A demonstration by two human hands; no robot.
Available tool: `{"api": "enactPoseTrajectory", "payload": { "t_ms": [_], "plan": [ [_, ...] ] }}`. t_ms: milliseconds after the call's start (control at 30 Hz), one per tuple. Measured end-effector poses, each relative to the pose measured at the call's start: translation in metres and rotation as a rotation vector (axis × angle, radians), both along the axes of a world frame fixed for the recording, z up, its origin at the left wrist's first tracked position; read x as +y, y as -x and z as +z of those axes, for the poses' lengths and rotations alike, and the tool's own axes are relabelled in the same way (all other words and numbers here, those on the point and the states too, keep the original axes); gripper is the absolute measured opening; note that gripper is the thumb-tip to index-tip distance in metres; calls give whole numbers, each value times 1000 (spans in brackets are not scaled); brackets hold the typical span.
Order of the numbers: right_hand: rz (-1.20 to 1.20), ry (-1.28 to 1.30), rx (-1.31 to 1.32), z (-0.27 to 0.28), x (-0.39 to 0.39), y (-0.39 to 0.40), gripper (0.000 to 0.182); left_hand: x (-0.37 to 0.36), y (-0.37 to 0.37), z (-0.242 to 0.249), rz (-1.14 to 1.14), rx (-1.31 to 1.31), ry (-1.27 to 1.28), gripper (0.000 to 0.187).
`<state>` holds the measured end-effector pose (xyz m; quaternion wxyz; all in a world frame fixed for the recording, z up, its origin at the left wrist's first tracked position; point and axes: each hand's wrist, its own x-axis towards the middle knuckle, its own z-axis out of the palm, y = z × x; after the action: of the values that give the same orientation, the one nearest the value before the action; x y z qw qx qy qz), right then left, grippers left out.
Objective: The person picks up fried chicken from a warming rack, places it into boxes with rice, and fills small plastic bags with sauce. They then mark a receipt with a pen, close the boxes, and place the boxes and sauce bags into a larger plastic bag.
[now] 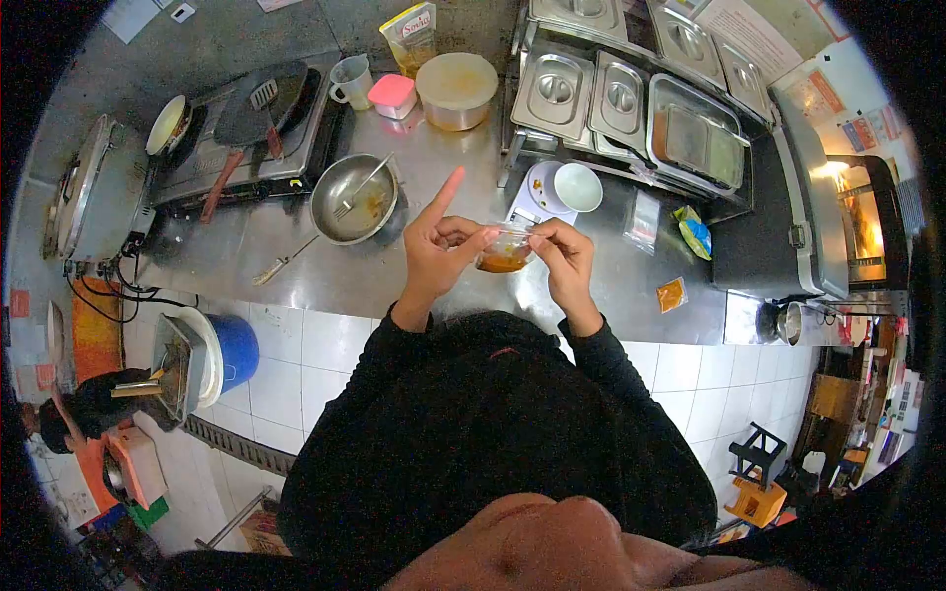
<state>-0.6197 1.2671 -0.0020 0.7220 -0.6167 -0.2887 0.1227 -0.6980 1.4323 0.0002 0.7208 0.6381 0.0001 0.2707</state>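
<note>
In front of my chest, a small clear plastic bag (504,258) with orange-brown sauce in its bottom hangs between both hands. My left hand (434,251) pinches its top left edge, with the index finger stretched upward. Thumb and fingers of my right hand (565,261) grip the top right corner. Just beyond the bag is a white kitchen scale (532,209), with a pale green bowl (577,187) on or against it. To the left sits a metal bowl (340,229) with sauce residue and a fork (363,184) inside. A flat sauce packet (672,295) lies at the right.
A two-burner stove (187,148) carries a pan (258,108) and spatula (264,94). Behind are a measuring jug (352,84), a pink-lidded box (392,97) and a lidded tub (456,84). Lidded steel pans (554,91) stand back right. A knife (284,262) lies near the front edge.
</note>
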Motion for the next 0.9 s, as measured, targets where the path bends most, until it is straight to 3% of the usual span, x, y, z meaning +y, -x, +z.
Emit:
{"api": "enactPoseTrajectory", "payload": {
  "t_ms": [100,300,467,567,633,700,900],
  "plan": [
    [-1,-4,-1,-2,-2,-1,9,-9,3,16,43,120,122,77],
    [46,-13,29,-6,1,0,10,-7,5,3,127,-29,-51,80],
    [63,105,-93,3,2,2,11,-2,9,1,70,13,-150,80],
    [58,99,-75,3,1,2,10,-7,6,3,31,23,-21,81],
    [55,88,-53,6,1,1,10,-10,7,8,8,36,-18,80],
    [74,144,-219,10,3,1,9,-13,6,9,-18,48,-13,79],
    [97,196,-221,8,3,0,9,-12,4,-2,-87,84,-85,80]
  ]
}}
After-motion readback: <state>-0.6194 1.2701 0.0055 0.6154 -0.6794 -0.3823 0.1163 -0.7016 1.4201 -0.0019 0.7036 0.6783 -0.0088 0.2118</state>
